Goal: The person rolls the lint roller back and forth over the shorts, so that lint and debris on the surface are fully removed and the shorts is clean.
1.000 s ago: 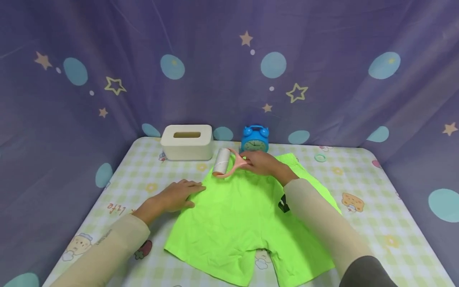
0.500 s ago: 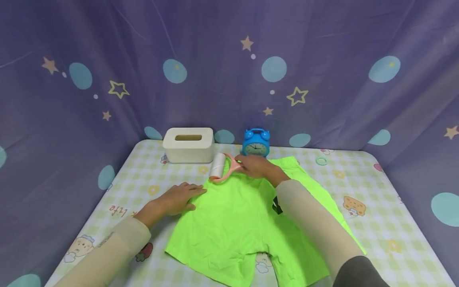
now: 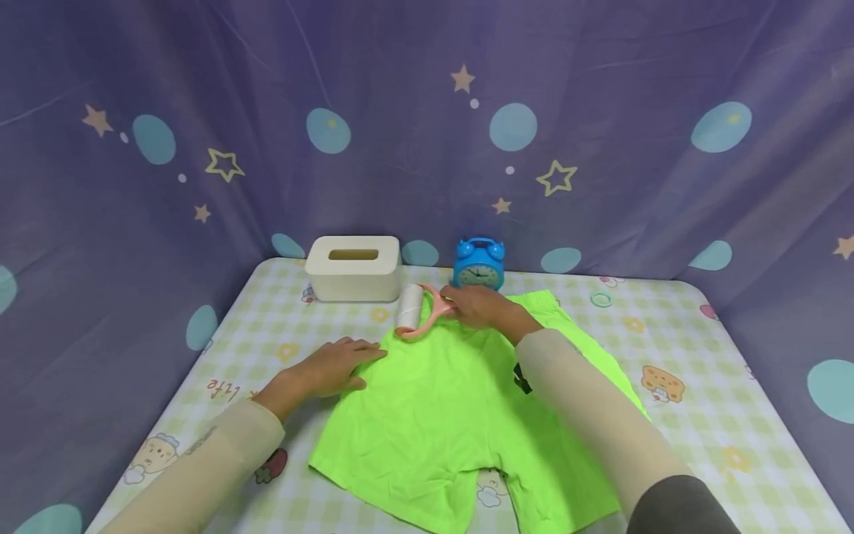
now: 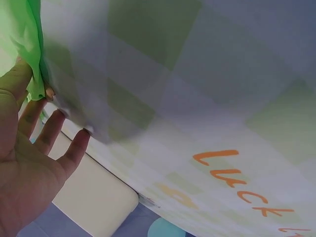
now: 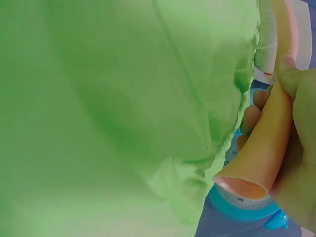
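Neon-green shorts lie spread on the table, waistband at the far side. My right hand grips the pink handle of a lint roller, whose white roll touches the shorts' upper left corner. In the right wrist view the hollow handle end shows, with fingers curled round it. My left hand rests at the left edge of the shorts, fingers extended and fingertips on the cloth. Seen from the left wrist, that hand has the green fabric edge between thumb and fingers.
A white tissue box stands at the back left of the checked tablecloth. Behind the right hand is a blue alarm clock. A small green ring lies at the back right. Purple curtain surrounds the table.
The lint roller moved slightly left along the waistband, then a little back to the right, still in my right hand. My left hand stays at the shorts' edge. The head view shifted slightly.
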Demonstrator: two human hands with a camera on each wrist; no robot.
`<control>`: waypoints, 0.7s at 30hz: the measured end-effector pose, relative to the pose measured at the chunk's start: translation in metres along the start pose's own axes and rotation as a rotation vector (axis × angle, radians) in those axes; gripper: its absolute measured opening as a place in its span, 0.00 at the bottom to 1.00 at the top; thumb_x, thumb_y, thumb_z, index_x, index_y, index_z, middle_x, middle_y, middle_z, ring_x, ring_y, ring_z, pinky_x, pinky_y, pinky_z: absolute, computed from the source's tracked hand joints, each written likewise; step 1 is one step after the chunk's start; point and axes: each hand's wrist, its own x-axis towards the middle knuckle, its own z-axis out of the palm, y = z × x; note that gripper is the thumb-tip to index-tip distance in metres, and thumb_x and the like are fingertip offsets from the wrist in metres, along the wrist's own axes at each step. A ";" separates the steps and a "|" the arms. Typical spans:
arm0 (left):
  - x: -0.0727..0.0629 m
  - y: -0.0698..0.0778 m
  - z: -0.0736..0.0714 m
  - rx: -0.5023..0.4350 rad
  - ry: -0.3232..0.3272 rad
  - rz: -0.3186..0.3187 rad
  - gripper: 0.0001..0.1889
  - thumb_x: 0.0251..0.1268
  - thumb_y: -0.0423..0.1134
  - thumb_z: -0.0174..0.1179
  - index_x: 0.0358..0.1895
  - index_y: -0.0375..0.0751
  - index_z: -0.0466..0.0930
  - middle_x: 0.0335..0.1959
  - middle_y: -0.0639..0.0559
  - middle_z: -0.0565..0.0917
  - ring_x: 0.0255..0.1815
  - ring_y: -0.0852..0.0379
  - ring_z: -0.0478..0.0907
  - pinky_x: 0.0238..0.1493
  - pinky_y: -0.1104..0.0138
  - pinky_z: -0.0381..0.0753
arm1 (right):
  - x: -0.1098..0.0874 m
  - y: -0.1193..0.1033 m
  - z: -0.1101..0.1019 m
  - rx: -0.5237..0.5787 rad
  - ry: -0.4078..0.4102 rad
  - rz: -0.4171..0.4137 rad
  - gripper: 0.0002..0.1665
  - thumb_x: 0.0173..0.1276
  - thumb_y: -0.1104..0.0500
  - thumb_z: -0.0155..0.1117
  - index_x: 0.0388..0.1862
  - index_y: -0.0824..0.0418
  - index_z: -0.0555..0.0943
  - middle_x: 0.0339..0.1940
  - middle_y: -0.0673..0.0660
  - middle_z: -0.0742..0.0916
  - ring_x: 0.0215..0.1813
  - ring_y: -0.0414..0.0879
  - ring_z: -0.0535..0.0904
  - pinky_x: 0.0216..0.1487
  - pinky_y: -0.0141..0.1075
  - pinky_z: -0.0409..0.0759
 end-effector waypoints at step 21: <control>0.003 0.000 -0.001 0.002 -0.008 0.002 0.33 0.68 0.42 0.68 0.75 0.45 0.69 0.73 0.41 0.72 0.69 0.35 0.71 0.63 0.40 0.73 | -0.032 0.043 -0.004 0.021 -0.043 0.000 0.18 0.81 0.45 0.54 0.61 0.51 0.70 0.31 0.51 0.81 0.33 0.46 0.78 0.39 0.40 0.75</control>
